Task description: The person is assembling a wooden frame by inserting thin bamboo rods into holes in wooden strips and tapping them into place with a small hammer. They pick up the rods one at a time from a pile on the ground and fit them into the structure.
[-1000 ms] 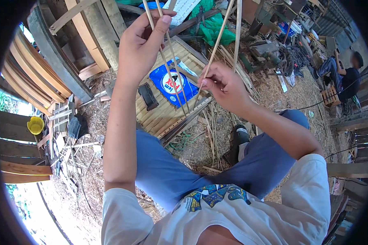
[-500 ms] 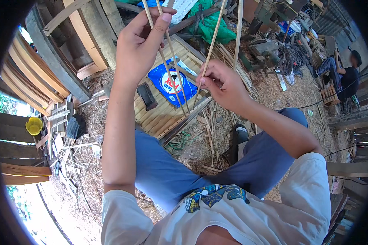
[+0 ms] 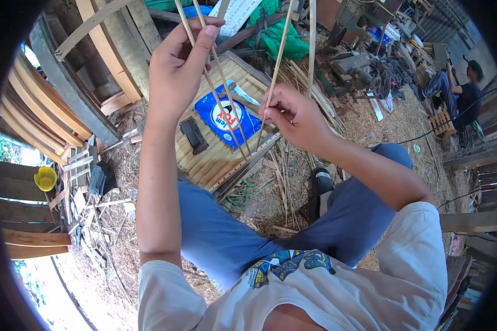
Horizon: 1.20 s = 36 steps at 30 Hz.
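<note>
My left hand (image 3: 174,77) is raised at the upper left, thumb and fingers closed on two long thin wooden strips (image 3: 220,70) that slant down past it. To its right, my right hand (image 3: 295,117) pinches another slender strip (image 3: 283,41) near its lower part. A further pale strip (image 3: 311,44) rises behind that hand; whether it is also held I cannot tell. Below both hands is a slatted wooden panel (image 3: 196,164), bearing a blue plastic packet (image 3: 209,110) and a dark block-shaped tool (image 3: 193,136). The strips' lower ends reach over the panel's near edge.
Loose strips (image 3: 320,102) lie beside the panel, and shavings cover the ground. Curved planks (image 3: 49,105) and a yellow bucket (image 3: 45,179) stand at left. Green sheeting (image 3: 284,44) is beyond. Another person (image 3: 464,96) sits at far right near machinery (image 3: 350,69).
Both hands, still gripping the strips, appear slightly farther left. The whole scene has shifted a little as well, and the grips look the same.
</note>
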Each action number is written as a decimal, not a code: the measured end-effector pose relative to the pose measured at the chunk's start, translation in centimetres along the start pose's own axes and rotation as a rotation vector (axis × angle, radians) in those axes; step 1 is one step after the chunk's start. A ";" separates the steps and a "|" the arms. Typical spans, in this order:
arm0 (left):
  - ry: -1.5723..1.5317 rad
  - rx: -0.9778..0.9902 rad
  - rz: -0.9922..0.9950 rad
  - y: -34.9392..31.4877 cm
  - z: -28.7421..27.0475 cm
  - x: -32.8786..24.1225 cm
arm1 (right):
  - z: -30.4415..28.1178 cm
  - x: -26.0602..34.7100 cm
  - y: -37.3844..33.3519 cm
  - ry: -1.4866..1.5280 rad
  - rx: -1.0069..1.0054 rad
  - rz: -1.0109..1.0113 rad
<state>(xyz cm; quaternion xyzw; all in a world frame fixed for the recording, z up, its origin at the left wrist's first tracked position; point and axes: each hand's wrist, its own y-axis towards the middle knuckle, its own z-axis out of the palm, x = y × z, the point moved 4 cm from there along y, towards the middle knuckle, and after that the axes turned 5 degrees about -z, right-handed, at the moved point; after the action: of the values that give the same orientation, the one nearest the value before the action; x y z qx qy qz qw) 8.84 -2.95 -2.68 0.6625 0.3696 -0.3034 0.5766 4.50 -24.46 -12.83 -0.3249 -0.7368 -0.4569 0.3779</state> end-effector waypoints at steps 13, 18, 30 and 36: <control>0.026 0.020 -0.011 0.1 0.0 -0.3 | 0.8 1.7 -0.5 -0.068 0.040 -0.031; -0.014 0.006 -0.019 0.2 -0.1 0.0 | 1.1 2.0 -0.6 -0.138 0.060 -0.102; -0.026 0.018 -0.025 -0.1 0.2 -0.5 | 1.1 1.6 0.5 -0.129 0.113 0.051; -0.029 0.015 -0.024 -0.1 0.4 -0.5 | 0.6 1.6 2.0 -0.233 0.128 -0.048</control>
<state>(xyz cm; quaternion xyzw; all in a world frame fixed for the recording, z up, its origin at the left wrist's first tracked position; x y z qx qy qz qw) 8.47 -3.39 -2.39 0.6579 0.3668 -0.3228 0.5731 5.21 -22.96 -10.79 -0.3335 -0.8107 -0.3771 0.2988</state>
